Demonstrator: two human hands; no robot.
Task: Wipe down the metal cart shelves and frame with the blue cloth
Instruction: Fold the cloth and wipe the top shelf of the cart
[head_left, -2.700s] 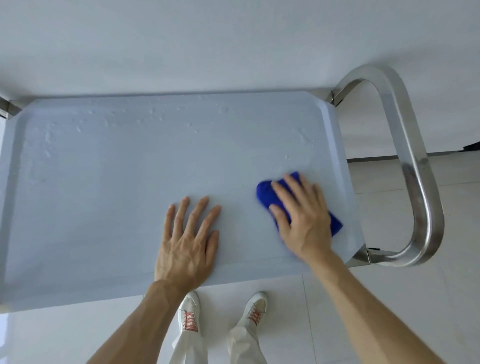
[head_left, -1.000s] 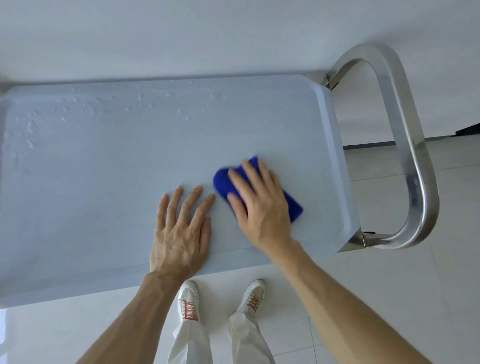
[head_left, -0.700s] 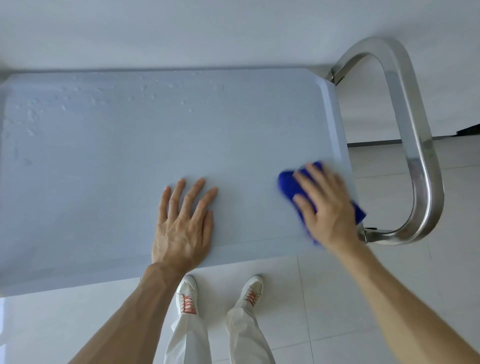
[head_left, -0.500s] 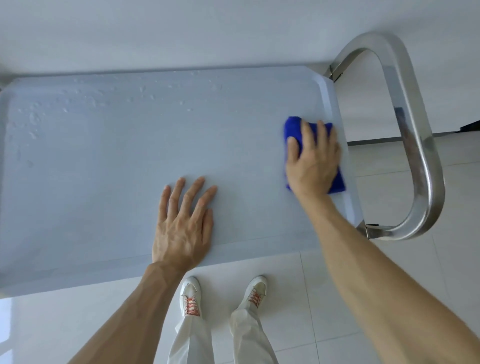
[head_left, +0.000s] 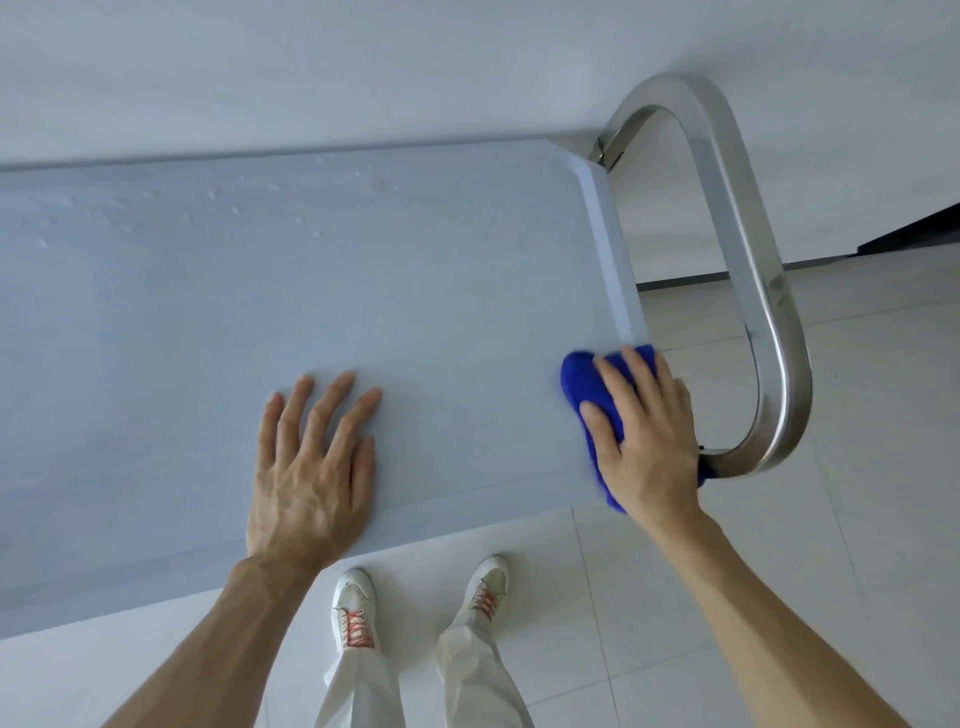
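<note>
Right hand (head_left: 644, 441) presses cloth (head_left: 584, 387) flat on shelf (head_left: 415, 291), near right corner, fingers spread over it, palm down; cloth bunched beneath grip, blue edge showing ahead and left of fingers. Cloth's long axis runs near-to-far along shelf's right rim. Handle (head_left: 753, 270) just beyond, right of cloth. Left hand (head_left: 311, 467) open, empty, flat on shelf, well apart. Droplets (head_left: 223, 200) line far edge, up-left of cloth; right hand nearer for that reach.
</note>
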